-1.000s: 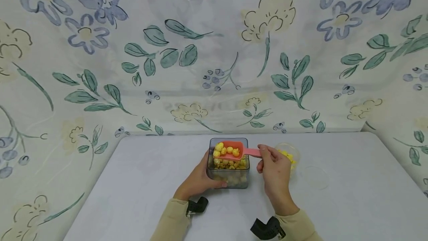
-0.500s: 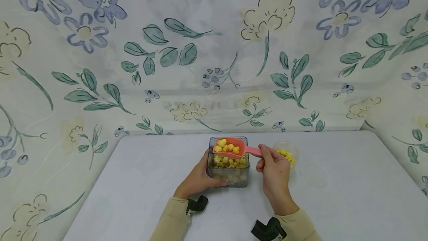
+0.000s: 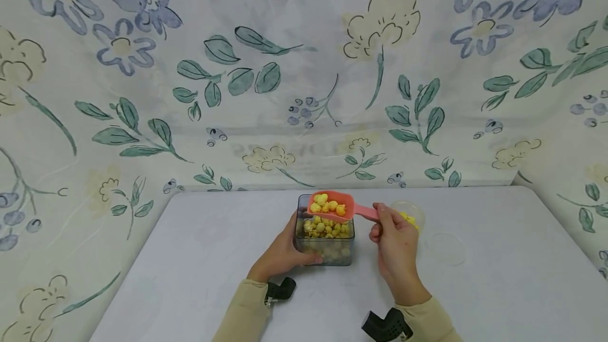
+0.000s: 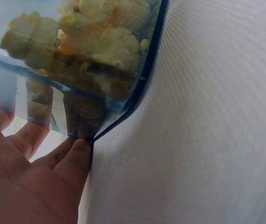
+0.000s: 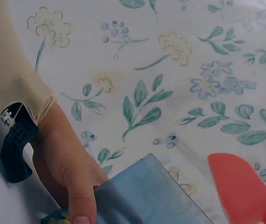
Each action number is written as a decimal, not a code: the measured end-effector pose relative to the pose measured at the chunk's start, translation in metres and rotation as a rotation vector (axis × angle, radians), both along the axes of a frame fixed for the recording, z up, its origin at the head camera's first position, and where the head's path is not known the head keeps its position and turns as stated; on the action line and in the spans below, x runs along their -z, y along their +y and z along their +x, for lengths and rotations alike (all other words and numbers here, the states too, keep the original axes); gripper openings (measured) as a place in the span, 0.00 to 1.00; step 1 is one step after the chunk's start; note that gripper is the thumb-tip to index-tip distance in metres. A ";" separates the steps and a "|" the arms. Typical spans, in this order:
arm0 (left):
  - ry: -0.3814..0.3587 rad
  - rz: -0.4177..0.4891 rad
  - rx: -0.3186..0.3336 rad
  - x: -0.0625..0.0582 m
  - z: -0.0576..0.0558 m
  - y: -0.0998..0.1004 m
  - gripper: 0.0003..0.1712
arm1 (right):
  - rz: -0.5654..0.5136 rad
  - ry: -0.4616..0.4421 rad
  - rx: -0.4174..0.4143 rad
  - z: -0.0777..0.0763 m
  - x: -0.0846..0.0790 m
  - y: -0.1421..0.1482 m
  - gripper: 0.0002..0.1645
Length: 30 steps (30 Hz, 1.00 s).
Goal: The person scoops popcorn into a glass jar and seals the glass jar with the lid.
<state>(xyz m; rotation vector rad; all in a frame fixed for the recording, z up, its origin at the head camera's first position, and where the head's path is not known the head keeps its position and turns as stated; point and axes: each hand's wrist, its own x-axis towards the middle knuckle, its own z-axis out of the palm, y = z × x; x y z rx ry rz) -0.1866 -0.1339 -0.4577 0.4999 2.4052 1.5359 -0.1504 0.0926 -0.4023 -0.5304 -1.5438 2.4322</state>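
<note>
A clear bluish square container (image 3: 328, 252) with popcorn (image 3: 325, 227) inside stands on the table. My left hand (image 3: 282, 252) grips it from the left, thumb along the near side and fingers round the far side; in the left wrist view the fingers (image 4: 72, 158) press on its wall. My right hand (image 3: 396, 244) pinches the handle of a pink scoop (image 3: 366, 212), whose bowl carries several yellow popcorn pieces (image 3: 328, 205) over the container's open top. From the right wrist, the scoop's underside (image 5: 240, 186) shows beyond the container.
Behind my right hand, partly hidden by it, stands a round clear bowl (image 3: 418, 210) with yellow pieces in it. A clear round lid (image 3: 446, 249) lies on the white table (image 3: 513, 278) to its right. A flowered cloth (image 3: 304, 94) hangs behind the table.
My right hand has lifted the loaded scoop and drawn it slightly to the right, baring more of the popcorn in the container. The left hand and the container hold their place.
</note>
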 end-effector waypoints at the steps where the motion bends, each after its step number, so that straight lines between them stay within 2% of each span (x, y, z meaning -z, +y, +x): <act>1: 0.003 -0.001 0.004 -0.003 0.001 0.000 0.67 | 0.023 0.008 0.005 0.000 0.000 0.001 0.20; 4: 0.027 0.010 0.012 -0.007 0.003 0.001 0.64 | 0.088 0.026 0.014 0.001 -0.002 0.003 0.19; 11: 0.076 0.011 0.001 0.019 -0.009 -0.002 0.63 | 0.158 0.038 0.008 0.001 -0.006 0.009 0.19; 13: 0.086 0.009 0.005 0.022 -0.010 -0.003 0.64 | 0.170 0.040 0.007 0.001 -0.008 0.011 0.20; 20: 0.105 0.018 0.023 0.024 -0.011 -0.004 0.66 | 0.212 0.026 0.022 0.002 -0.009 0.023 0.19; 30: 0.107 0.008 0.010 0.024 -0.012 -0.003 0.66 | 0.321 -0.008 0.010 0.004 -0.011 0.040 0.21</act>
